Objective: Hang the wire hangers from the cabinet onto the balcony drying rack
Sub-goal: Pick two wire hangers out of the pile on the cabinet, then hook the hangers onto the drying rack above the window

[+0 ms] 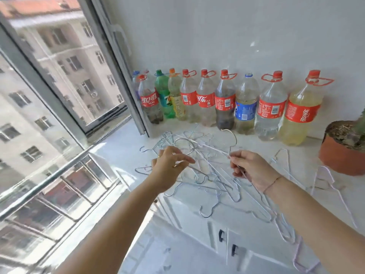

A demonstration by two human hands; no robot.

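Observation:
A tangled pile of thin wire hangers (215, 186) lies on the white cabinet top (122, 153), some hooks hanging over its front edge. My left hand (169, 167) pinches a wire hanger (184, 144) near its hook, lifted a little above the pile. My right hand (250, 171) grips another wire hanger (233, 139) just below its hook, which points up toward the bottles. More pale hangers (325, 180) lie spread to the right. No drying rack shows.
Several large plastic bottles (225, 99) stand in a row along the white wall behind the pile. A potted cactus (343, 153) sits at the far right. An open window (65, 76) and metal railing (49, 180) are on the left. Cabinet doors (229, 242) are below.

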